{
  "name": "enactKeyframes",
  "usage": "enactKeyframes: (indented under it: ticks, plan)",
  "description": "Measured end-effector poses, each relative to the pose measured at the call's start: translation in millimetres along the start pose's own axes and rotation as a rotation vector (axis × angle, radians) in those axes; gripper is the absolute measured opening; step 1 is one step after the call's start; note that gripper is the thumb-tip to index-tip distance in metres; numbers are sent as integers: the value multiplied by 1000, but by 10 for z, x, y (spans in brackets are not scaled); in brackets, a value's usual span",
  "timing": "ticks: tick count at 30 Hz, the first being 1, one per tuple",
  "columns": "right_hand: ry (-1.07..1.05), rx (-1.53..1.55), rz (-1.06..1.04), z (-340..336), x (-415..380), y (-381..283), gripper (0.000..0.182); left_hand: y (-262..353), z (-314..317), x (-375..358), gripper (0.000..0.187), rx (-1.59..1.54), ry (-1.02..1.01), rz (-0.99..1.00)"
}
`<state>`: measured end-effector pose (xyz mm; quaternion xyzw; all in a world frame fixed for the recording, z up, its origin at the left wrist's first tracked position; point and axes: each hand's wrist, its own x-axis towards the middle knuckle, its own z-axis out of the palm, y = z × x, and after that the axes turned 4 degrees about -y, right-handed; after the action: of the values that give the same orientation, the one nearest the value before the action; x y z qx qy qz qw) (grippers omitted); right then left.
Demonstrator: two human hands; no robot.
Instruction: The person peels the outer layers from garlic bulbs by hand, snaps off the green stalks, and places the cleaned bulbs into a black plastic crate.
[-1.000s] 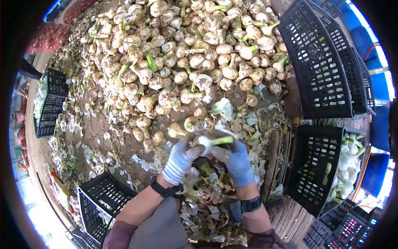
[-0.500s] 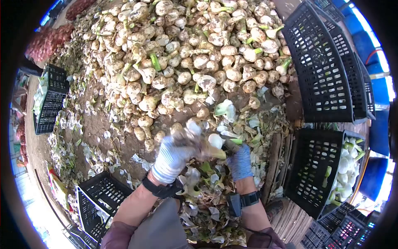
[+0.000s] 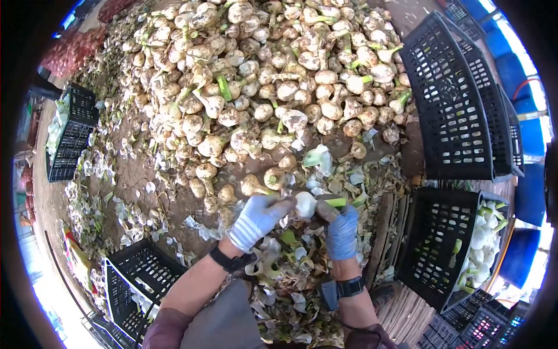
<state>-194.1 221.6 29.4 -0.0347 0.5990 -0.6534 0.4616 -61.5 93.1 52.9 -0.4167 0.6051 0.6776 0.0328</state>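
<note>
in front of the heap of unpeeled bulbs [image 3: 261,87], we see 1 white bulb [image 3: 305,205] between 2 gloved hands; the right hand [image 3: 342,230] has its fingers closed about the bulb's neck, with green stem [image 3: 336,202] showing beside them; the left hand [image 3: 256,218] has its fingers drawn together at the bulb's left side, touching or just beside it, and we cannot tell which; nearer to us than the heap lie loose skins [image 3: 273,256]; to the heap's front right stands a black crate [image 3: 439,241] holding white bulbs [image 3: 481,250]
</note>
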Motion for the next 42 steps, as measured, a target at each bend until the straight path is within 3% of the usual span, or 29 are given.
enactKeyframes:
  ticks: [2, 4, 5, 6, 7, 8, 10, 12, 14, 15, 16, 17, 18, 19, 20, 21, 22, 24, 26, 28, 30, 32, 33, 34, 36, 38, 39, 41, 42]
  plan:
    - [11, 10, 11, 73, -35, -18, 23, 21, 16, 74, 22, -84, -31, -92]
    - [10, 51, -11, 83, -30, 25, 22, -43, 36, 38, 26, -187, 10, -55]
    - [11, 51, -13, 82, -3, 67, 22, -59, 17, 20, 23, -114, 13, 135]
    - [13, 256, 82, 67, 34, 130, 22, -83, 2, -3, 21, -41, 14, 325]
    - [15, 461, 174, 41, 78, 183, 23, -182, 6, -6, 18, -322, -41, 49]
    - [17, 460, 171, 8, 112, 216, 23, -1, 38, -119, 21, -544, -58, 214]
    - [33, 628, 344, -53, 170, 301, 27, 75, -33, -210, 23, -745, -35, 21]
    - [-38, 672, 332, -122, 187, 320, 25, 167, -114, -236, 23, -899, -136, 46]
    - [28, 666, 378, -141, 155, 279, 28, 32, -195, -112, 25, 198, -73, 140]
    - [23, 666, 369, -161, 156, 212, 28, -77, -96, -47, 27, 321, -77, 273]
    - [65, 688, 294, -221, 153, 121, 32, -291, -67, 18, 29, 683, -85, 402]
    - [110, 708, 219, -306, 132, -7, 36, -372, 41, -14, 33, 990, -87, 380]
    - [-121, 944, 124, -413, 43, -311, 42, -439, 160, -35, 38, 1293, -84, 353]
    - [-181, 1142, -24, -530, -26, -516, 46, -543, 204, -27, 39, 1181, -398, 264]
    - [-484, 1316, -208, -597, -55, -748, 49, -643, 243, -23, 40, 1053, -708, 172]
    - [-679, 1230, -473, -672, -58, -962, 50, -743, 326, -59, 40, 910, -868, 84]
    - [-750, 1141, -600, -614, -77, -1173, 54, -815, 395, -99, 40, 759, -1020, -8]
    - [-512, 774, -570, -659, 164, -1261, 56, -807, 408, -136, 39, 711, -956, 48]
    - [43, -138, -252, -637, 571, -1140, 49, -828, 336, -91, 37, 664, -885, 100]
    - [46, -975, -572, -875, 1247, -561, 51, -901, 224, -9, 35, 708, -761, 437]
    - [54, -995, -570, -961, 1486, -269, 50, -613, 116, 28, 35, 678, -786, 409]
    - [75, -1041, -554, -924, 1571, -108, 48, -309, 6, -33, 37, 290, -623, 206]
    - [85, -1064, -543, -886, 1560, -66, 47, -282, 4, -25, 36, 345, -474, 281]
    - [81, -1063, -538, -881, 1488, -11, 47, -266, 14, -1, 36, 344, -472, 276]
    - [77, -85, 132, -624, 1095, -98, 42, -224, 45, 73, 38, 282, -30, 447]
    - [-127, 307, 175, -555, 773, 125, 39, -186, 57, 140, 51, 422, 91, 515]
    - [-126, 313, 182, -468, 590, 189, 39, -59, 67, 108, 64, 421, 34, 412]
    - [-251, 612, 416, -254, 247, 240, 40, -61, 135, 101, 70, 255, -40, 354]
    - [-253, 619, 420, -156, 152, 260, 40, -73, 164, 96, 71, 135, -59, 374]
